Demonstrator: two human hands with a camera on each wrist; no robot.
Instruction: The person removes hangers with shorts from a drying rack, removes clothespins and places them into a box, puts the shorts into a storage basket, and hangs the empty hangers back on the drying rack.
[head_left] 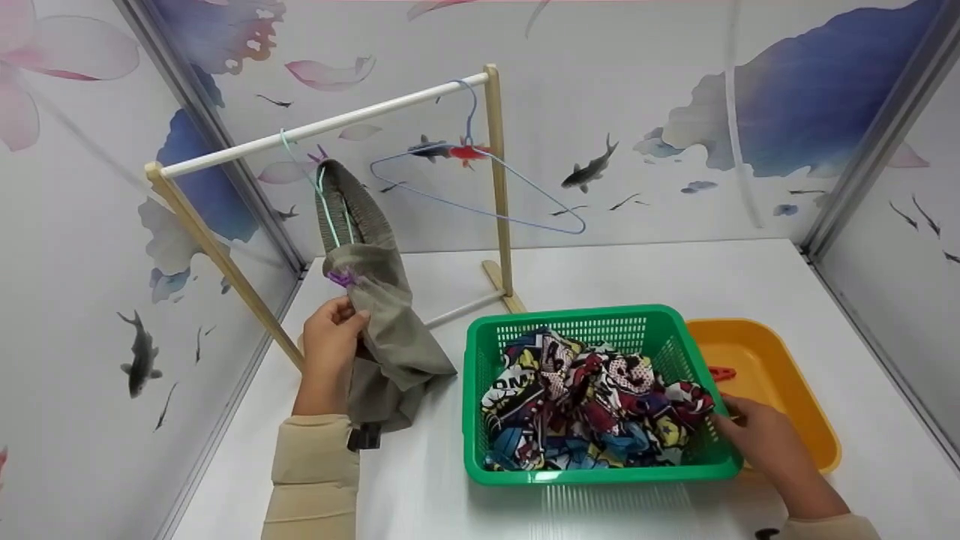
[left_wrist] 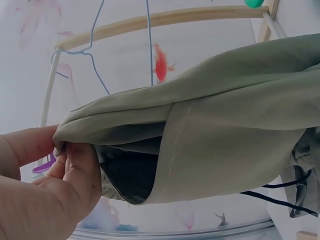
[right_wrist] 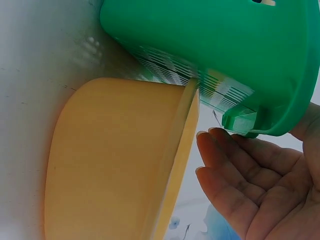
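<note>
Olive-grey trousers (head_left: 394,330) with a gathered waistband hang from a mint-green hanger (head_left: 324,199). Purple clips (head_left: 343,278) are on the waistband. My left hand (head_left: 330,337) pinches the trousers' fabric just below the lower clip. In the left wrist view, thumb and fingers hold the fabric edge beside a gaping pocket (left_wrist: 131,172). My right hand (head_left: 765,439) is at the right rim of a green basket (head_left: 600,475), which holds crumpled, colourful comic-print cloth (head_left: 592,397). In the right wrist view, its fingers (right_wrist: 235,170) are extended below the rim, while the thumb is partly hidden behind it.
A wooden rack with a white bar (head_left: 397,103) stands at the back left. On the bar's right end hangs a bare blue hanger (head_left: 480,206). A yellow tub (head_left: 802,405) with a red clip (head_left: 721,373) sits right of the basket. Printed panels surround the white table.
</note>
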